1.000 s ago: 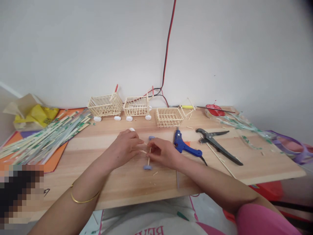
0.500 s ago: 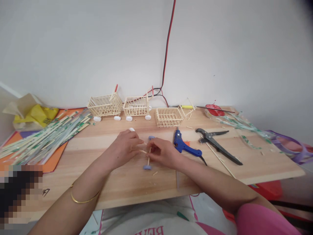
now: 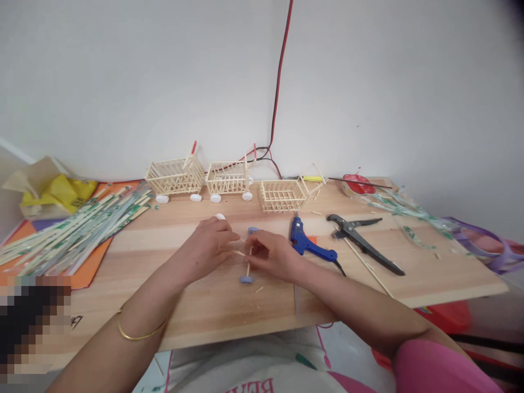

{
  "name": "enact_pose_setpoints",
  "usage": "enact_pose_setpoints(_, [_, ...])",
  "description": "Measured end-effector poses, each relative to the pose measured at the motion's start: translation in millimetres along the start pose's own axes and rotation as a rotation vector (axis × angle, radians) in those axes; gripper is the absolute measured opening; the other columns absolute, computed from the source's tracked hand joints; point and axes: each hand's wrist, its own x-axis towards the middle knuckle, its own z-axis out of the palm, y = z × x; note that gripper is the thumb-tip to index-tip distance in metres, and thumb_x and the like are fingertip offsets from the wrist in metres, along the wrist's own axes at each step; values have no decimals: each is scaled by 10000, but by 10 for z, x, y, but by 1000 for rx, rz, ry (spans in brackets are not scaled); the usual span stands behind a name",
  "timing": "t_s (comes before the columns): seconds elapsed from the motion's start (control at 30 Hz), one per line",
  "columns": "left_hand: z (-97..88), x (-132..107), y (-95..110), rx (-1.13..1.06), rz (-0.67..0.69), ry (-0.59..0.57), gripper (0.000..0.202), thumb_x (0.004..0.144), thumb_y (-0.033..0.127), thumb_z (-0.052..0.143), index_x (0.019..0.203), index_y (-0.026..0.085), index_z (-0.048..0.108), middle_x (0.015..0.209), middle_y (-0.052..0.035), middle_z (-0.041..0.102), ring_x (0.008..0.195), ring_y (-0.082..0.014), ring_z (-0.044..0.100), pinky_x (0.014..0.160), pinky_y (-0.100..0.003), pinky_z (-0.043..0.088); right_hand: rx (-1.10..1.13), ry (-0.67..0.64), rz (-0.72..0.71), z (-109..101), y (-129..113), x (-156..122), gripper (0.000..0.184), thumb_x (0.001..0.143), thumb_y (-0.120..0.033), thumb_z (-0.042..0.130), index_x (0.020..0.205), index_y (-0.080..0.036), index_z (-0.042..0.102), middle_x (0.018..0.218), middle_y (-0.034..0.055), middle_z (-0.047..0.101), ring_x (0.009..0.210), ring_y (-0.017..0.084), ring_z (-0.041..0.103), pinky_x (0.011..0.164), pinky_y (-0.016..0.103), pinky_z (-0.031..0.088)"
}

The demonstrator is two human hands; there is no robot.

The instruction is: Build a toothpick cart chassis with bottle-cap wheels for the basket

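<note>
My left hand (image 3: 208, 244) and my right hand (image 3: 273, 254) meet at the middle of the wooden board (image 3: 196, 305). Both pinch a small frame of thin wooden sticks (image 3: 248, 256) that carries blue disc wheels. One blue wheel (image 3: 246, 279) lies on the board below the hands, another blue wheel (image 3: 253, 230) peeks out behind them. The fingers of both hands are closed on the sticks. A gold bangle (image 3: 137, 333) sits on my left wrist.
Two stick carts with white wheels (image 3: 176, 177) (image 3: 228, 180) and a wheel-less stick basket (image 3: 283, 195) stand along the wall. A blue glue gun (image 3: 309, 244) and black pliers (image 3: 362, 243) lie right of my hands. A pile of wrapped sticks (image 3: 73, 229) lies left.
</note>
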Motion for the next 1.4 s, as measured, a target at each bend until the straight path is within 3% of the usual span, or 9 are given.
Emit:
enact_pose_setpoints(0.97, [-4,7,5,-11,11,25,80,818,198,636,887,196,676,839,-44,601,840,-202,528,763,-347,370,-6,13,-22,10,21,5,127,763,-204,660,857,-185,576,743,-15,588,661,113,557,631,227,421])
enact_pose_setpoints(1.4, [-3,0,8,41,-31,-5,203,788,243,678,980,189,638,953,-66,650,942,-228,543,812,-368,406,47,9,41,12,38,8,174,747,-206,674,871,-185,554,753,-10,604,673,123,572,641,241,445])
